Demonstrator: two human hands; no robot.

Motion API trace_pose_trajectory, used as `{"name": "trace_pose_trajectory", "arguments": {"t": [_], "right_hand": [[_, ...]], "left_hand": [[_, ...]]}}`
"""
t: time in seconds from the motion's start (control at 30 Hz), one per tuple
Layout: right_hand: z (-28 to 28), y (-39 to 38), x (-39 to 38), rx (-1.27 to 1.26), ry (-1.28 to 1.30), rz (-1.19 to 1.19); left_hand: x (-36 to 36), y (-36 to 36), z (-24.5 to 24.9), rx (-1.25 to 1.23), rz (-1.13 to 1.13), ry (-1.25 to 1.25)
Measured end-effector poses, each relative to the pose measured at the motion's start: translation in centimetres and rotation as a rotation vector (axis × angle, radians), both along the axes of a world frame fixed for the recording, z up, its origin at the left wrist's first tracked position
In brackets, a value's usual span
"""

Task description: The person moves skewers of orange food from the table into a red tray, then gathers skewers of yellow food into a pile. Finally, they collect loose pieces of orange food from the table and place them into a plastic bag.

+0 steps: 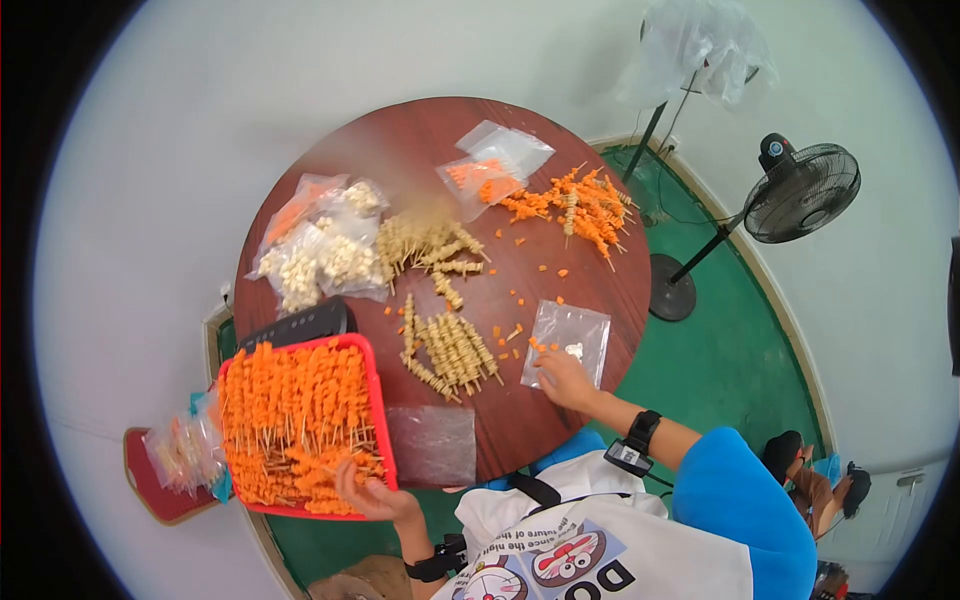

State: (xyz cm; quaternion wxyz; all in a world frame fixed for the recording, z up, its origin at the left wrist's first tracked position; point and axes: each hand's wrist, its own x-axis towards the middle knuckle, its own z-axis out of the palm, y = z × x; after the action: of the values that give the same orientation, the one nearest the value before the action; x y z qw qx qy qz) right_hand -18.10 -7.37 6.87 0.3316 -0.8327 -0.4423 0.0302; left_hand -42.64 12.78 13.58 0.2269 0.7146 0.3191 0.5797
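Head camera: the left hand (368,496) touches orange skewers (296,400) heaped in the near-left tray (379,405), the right hand (567,382) is at the right-side bag (590,345), grips unclear to me; a hasty tug could topple the pile.

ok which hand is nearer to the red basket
Left. The left hand is at the near right corner of the red basket, by the orange skewers; the right hand is farther off, at a clear bag.
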Motion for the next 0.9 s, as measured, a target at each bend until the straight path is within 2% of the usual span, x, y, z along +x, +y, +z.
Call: {"name": "trace_pose_trajectory", "arguments": {"t": [0.03, 0.07, 0.13, 0.17, 0.23, 0.3, 0.37, 0.43, 0.5, 0.57, 0.63, 0.77, 0.8, 0.87, 0.9], "right_hand": [[-0.2, -0.9, 1.8, 0.0, 0.048, -0.092], [-0.4, -1.7, 3.7, 0.006, 0.058, -0.094], [-0.5, -3.2, 8.1, 0.082, 0.058, -0.228], [-0.4, -3.7, 10.5, 0.088, 0.073, -0.23], [0.7, -4.7, 16.0, -0.035, 0.105, -0.394], [1.5, -5.5, 21.9, -0.052, 0.105, -0.476], [0.5, -6.1, 28.5, -0.099, -0.016, -0.526], [0.9, -5.7, 33.9, -0.115, -0.144, -0.56], [-0.8, -5.1, 39.0, -0.173, -0.202, -0.517], [-2.3, -4.6, 41.9, -0.231, -0.263, -0.472], [-2.7, -3.6, 43.6, -0.556, 0.19, -0.507], [-3.6, -3.6, 44.2, -0.507, 0.246, -0.404], [-3.5, -3.5, 44.1, -0.501, 0.241, -0.388], [-3.1, -3.6, 43.7, -0.531, 0.273, -0.384], [-2.8, -3.8, 43.9, -0.534, 0.255, -0.368]], "left_hand": [[1.5, -0.8, -0.3, -0.056, -0.124, 0.008], [3.1, -1.5, -0.4, -0.05, -0.125, 0.018], [6.5, -3.2, -0.7, -0.195, -0.377, 0.182], [8.3, -4.2, -0.8, -0.19, -0.377, 0.197], [12.1, -6.3, -1.1, -0.389, -0.424, 0.404], [16.2, -8.1, -2.0, -0.462, -0.495, 0.528], [20.2, -9.5, -3.3, -0.542, -0.559, 0.655], [25.1, -10.5, -4.8, -0.519, -0.759, 0.846], [30.4, -11.2, -6.4, -0.556, -0.833, 0.908], [36.1, -11.4, -8.6, -0.523, -0.792, 0.892], [41.9, -11.0, -10.7, -0.556, -0.76, 0.803], [51.7, -10.2, -12.3, -0.407, -0.566, 0.92], [53.3, -10.1, -12.6, -0.407, -0.549, 0.916], [55.7, -10.3, -13.3, -0.198, -0.42, 1.074], [56.7, -10.4, -12.6, -0.205, -0.397, 1.077]]}}
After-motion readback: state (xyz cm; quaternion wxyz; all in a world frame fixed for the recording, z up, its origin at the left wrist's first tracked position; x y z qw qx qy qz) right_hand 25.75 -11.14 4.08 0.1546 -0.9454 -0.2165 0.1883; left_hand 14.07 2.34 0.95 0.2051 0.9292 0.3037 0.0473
